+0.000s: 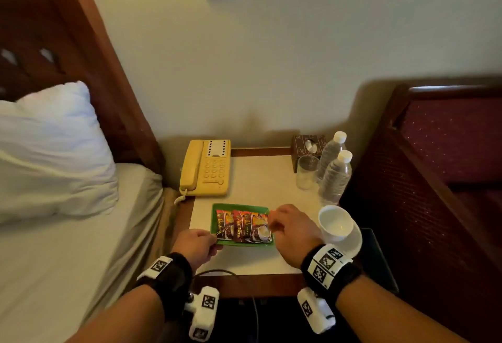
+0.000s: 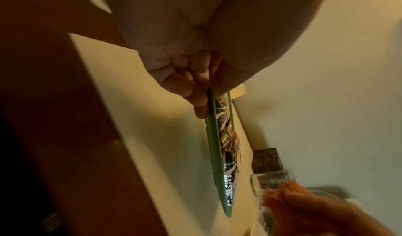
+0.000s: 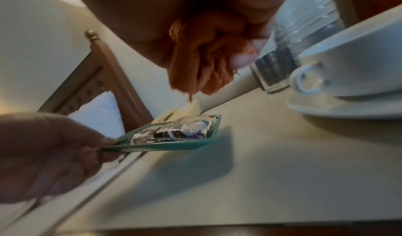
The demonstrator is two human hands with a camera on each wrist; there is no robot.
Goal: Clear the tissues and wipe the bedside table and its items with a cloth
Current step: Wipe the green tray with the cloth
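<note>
The left hand (image 1: 196,245) pinches the near left corner of the green tray (image 1: 242,243), thumb on top and fingers beneath; both wrist views show the tray lifted off the table (image 1: 271,261) with a shadow under it. The right hand (image 1: 294,234) is clenched round a bunched orange cloth (image 3: 204,53), poised at the tray's right end over the coffee sachets (image 1: 241,226).

The step in hand looks like wiping the tray, or the table beneath it. To do it well, keep the tray level so the loose sachets don't slide off, and steady it against the cloth's push. Sweep away from the cup (image 1: 336,222) on its saucer just beside the right wrist, and from the glass (image 1: 306,172) and bottles (image 1: 334,177) behind it. The tissue box (image 1: 307,147) stands at the back right corner.
</note>
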